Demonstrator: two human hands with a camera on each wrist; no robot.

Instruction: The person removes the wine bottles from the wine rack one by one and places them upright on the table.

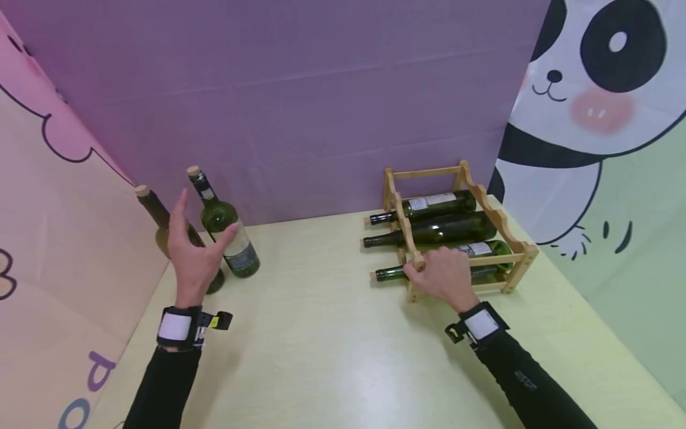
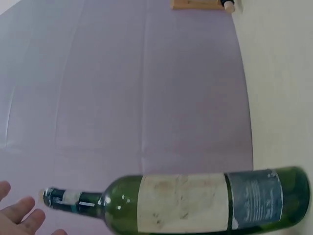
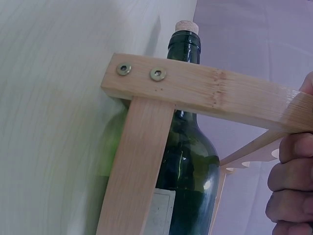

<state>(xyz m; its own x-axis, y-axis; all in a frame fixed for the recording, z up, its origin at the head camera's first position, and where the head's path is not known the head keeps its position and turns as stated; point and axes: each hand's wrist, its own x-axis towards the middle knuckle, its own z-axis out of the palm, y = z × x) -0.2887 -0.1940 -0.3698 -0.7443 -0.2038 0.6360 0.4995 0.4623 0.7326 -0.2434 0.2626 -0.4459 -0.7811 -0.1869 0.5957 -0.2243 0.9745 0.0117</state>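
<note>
The right hand [image 1: 442,274] grips the pale wooden rack [image 1: 495,260]; centre the spread left hand [image 1: 196,260] on the labelled green glass bottle [image 2: 182,203] at left.

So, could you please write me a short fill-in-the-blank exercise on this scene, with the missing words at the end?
1. The person's left hand, fingers spread, is raised beside ____ upright, cork-topped, long-necked glass bottles.
2. The person's right hand grips a light-brown wooden rack, whose visible dark-green bottle necks point toward the ____ side of the head view.
3. The printed fabric backdrop at the far right shows a black-and-white cartoon ____.

Missing words: two; left; panda.
</note>
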